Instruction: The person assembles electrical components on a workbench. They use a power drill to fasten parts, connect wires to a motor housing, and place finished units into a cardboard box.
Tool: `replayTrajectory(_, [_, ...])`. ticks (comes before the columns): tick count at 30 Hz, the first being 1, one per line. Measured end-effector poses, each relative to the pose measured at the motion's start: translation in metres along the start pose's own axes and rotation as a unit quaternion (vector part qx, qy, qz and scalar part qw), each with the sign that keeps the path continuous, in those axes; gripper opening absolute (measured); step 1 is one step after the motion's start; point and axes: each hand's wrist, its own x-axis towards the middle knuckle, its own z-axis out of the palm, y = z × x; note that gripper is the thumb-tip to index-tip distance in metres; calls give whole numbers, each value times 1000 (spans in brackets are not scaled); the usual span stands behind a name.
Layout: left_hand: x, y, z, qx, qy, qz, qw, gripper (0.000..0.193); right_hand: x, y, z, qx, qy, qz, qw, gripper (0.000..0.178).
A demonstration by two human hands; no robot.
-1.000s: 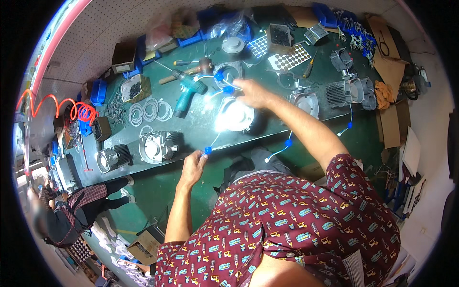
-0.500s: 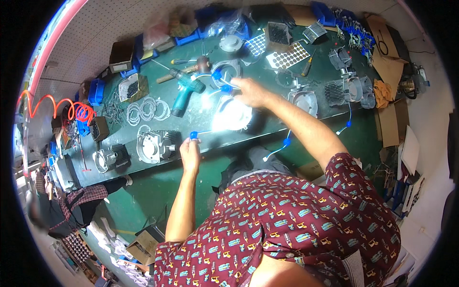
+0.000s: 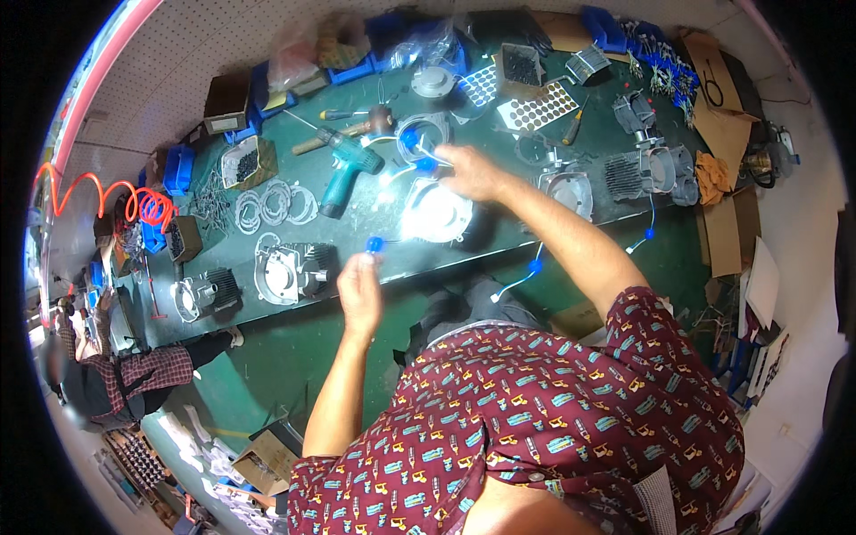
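My left hand (image 3: 360, 294) is closed in a pinch at the bench's front edge, a wire lead with a round blue piece (image 3: 375, 243) standing up from its fingertips. Further up and to the right, my right hand (image 3: 471, 174) pinches white wire leads (image 3: 406, 171) that carry round blue pieces. Its fingertips are partly hidden by the wires. Just below the right hand lies a round metal housing (image 3: 438, 210), brightly lit and washed out by glare. A green cordless drill (image 3: 343, 171) rests to the left of the leads.
Two finned motor housings (image 3: 290, 272) (image 3: 207, 294) stand at the left front, flat metal rings (image 3: 276, 202) behind them. More housings (image 3: 567, 192) sit at the right, leads hanging over the bench edge (image 3: 535, 267). A hammer (image 3: 379, 120), parts boxes (image 3: 519, 67) and a sticker sheet (image 3: 538, 105) lie behind.
My left hand has moved slightly right and up with the blue piece, toward the lit housing. My right hand stays nearly in place. The person at the far left has shifted.
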Motion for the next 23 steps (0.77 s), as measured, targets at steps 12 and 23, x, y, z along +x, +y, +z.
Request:
replayTrajectory(12, [14,-34,7,-93,107,-26,990,27,-1,-15,-3,-15,-5,4,1000,30])
replayTrajectory(23, [23,-155,22,203,29,-83,975,35,5,-23,-1,-80,-42,16,996,34])
